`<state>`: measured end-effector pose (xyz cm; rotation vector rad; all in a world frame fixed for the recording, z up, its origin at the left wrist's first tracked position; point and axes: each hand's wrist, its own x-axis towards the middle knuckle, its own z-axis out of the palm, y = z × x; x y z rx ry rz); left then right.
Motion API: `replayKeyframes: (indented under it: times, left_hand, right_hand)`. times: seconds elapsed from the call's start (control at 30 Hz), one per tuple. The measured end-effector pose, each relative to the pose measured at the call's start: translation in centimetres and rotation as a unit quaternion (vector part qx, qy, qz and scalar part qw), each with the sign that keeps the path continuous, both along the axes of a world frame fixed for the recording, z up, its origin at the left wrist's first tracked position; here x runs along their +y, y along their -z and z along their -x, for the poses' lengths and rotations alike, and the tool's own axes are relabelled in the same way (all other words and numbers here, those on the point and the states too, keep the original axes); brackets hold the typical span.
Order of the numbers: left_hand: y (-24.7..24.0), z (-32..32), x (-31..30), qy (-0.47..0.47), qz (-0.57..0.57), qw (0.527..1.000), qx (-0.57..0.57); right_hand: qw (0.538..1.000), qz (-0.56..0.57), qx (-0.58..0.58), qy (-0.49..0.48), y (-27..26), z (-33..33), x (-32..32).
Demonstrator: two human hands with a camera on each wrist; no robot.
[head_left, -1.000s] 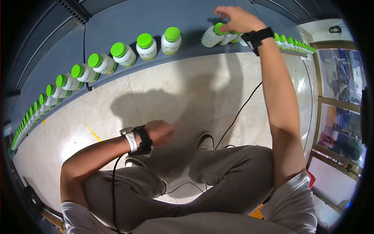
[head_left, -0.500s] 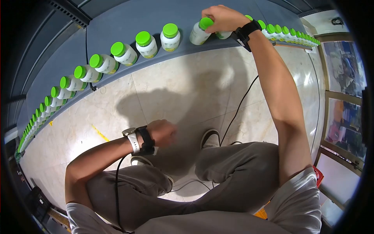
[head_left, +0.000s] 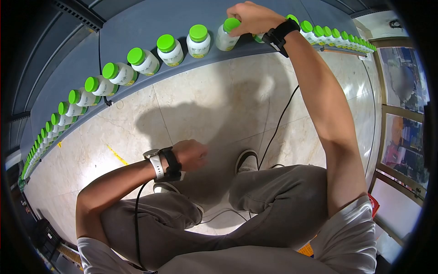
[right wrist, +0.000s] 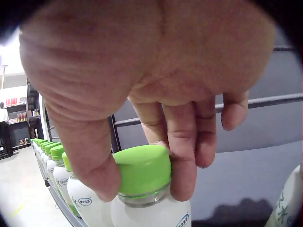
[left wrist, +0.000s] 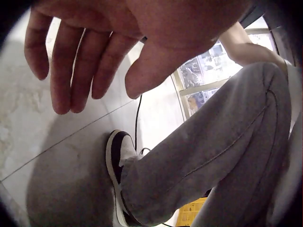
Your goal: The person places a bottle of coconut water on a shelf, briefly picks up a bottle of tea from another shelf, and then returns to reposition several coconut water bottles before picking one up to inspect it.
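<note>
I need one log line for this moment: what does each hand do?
right hand: grips green cap of white bottle on grey shelf | left hand: fingers relaxed, holds nothing, above floor

No legible text anywhere. The gripped bottle and the neighbouring bottles each carry a small blue mark on the white body, but the characters are too blurred to read. In the head view the shelf bottles show only a yellow-green label band, with print too small to resolve.
</note>
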<state>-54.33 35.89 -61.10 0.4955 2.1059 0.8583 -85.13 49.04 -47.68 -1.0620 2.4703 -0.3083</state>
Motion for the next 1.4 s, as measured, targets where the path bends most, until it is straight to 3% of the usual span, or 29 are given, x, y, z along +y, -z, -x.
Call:
replayKeyframes:
  times: [0.3,0.7,0.8,0.9,1.13,1.3,1.4]
  left_hand:
    - [-0.1,0.3,0.1,-0.004,0.010,1.000,-0.022]
    - [-0.2,0.5,0.0,0.001,0.023,0.999,-0.027]
    - [0.1,0.4,0.0,0.007,0.018,1.000,-0.008]
    - [0.3,0.1,0.0,-0.020,-0.006,1.000,0.007]
    - [0.2,0.0,-0.1,-0.025,-0.004,1.000,0.012]
    - [0.0,0.1,-0.1,-0.028,-0.004,0.999,0.015]
    - [0.0,0.1,-0.1,-0.032,-0.006,0.999,0.016]
  right_hand:
    - [1.000,0.005,0.016,0.021,0.1,0.1,-0.2]
    - [0.997,-0.008,0.067,-0.022,0.5,-0.1,-0.6]
    - [0.998,-0.053,0.019,0.023,-0.7,-0.7,-1.0]
    - [0.994,-0.034,0.096,-0.030,-0.1,-1.1,-0.6]
    - [0.993,-0.021,0.100,-0.057,4.4,0.9,0.0]
    - [0.990,-0.003,0.127,-0.056,4.3,0.6,0.0]
    - [0.994,0.006,0.088,-0.061,2.4,0.4,-0.4]
